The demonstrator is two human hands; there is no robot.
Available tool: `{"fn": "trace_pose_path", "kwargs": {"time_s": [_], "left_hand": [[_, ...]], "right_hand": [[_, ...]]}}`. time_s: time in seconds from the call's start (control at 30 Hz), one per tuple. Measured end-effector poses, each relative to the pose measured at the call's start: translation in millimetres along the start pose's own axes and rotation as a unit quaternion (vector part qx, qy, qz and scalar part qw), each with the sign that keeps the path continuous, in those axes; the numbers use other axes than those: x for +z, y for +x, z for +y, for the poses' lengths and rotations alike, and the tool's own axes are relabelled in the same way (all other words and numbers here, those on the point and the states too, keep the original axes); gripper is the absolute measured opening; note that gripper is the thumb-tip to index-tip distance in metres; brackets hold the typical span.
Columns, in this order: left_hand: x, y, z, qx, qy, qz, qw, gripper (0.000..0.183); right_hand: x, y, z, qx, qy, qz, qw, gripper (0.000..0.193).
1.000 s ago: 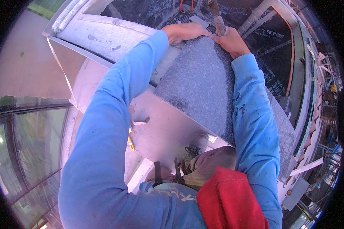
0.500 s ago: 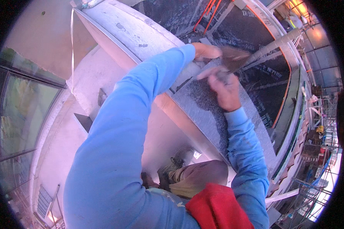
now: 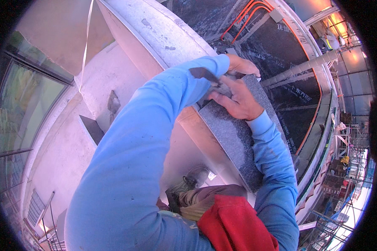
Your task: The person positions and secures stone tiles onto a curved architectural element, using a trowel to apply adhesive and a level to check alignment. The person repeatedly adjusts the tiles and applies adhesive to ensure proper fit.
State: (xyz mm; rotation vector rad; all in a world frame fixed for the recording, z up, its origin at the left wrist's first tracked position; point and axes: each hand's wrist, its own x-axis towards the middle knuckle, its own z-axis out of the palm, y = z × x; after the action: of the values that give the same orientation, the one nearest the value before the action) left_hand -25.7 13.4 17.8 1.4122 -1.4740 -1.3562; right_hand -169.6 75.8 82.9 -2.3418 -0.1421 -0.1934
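Observation:
A speckled grey stone slab (image 3: pixel 230 125) lies along the top of the pale ledge, its surface partly darker, as if damp or dusty. At its far end is my left hand (image 3: pixel 242 65), fingers curled together at the slab's edge; their tips are partly hidden. Just nearer, my right hand (image 3: pixel 240 100) is closed around the handle of a small trowel. The trowel's dark flat blade (image 3: pixel 203 73) points left, in front of my left sleeve. Little of the handle shows between the fingers.
Pale ledge (image 3: pixel 155 31) runs on to the upper left. Right of the slab is a recess lined with dark sheeting (image 3: pixel 266 50), crossed by a grey pipe (image 3: pixel 299 69), with orange tubes (image 3: pixel 249 10) at the back. A dark plate (image 3: pixel 92 129) stands lower left; scaffolding (image 3: pixel 343 201) is far right.
The trowel has swung from the far side of my right hand to its left. My left hand has shifted slightly right and down, and the whole view has moved a little.

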Motion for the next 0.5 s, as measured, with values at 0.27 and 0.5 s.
{"fn": "trace_pose_path", "kwargs": {"time_s": [0.27, 0.5], "left_hand": [[4, -2, -2, -0.015, -0.035, 0.015, 0.999, 0.046], [-3, 19, -13, 0.059, 0.086, -0.018, 0.994, 0.052]], "right_hand": [[3, 3, 2, -0.035, 0.092, 0.011, 0.995, 0.027], [11, 10, -6, 0.084, 0.181, -0.014, 0.98, 0.033]]}}
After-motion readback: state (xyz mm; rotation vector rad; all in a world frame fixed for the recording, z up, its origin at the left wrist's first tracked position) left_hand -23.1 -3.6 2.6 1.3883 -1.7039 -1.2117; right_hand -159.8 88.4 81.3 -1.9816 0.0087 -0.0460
